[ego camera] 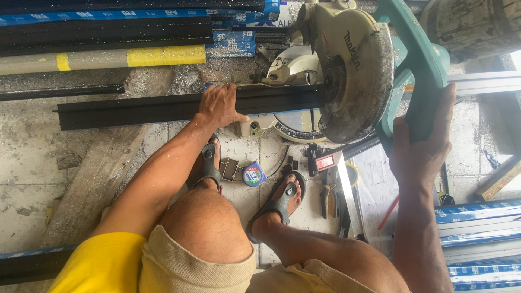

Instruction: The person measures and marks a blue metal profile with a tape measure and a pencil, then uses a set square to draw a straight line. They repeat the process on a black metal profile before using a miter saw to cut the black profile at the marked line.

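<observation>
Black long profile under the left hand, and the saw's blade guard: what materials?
The black long profile looks like extruded metal, probably aluminium with a matte dark coating: thin straight flanges, pale chips around it. The round cream blade guard looks like cast metal, painted and dust-speckled; could be plastic. The left hand presses the profile; the right hand grips the teal handle.

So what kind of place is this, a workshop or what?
Most likely a metal-fabrication workshop, worked at floor level. A miter saw sits on the dusty concrete floor, the left hand presses a long black profile against it, and wrapped profile lengths are stacked behind.
</observation>
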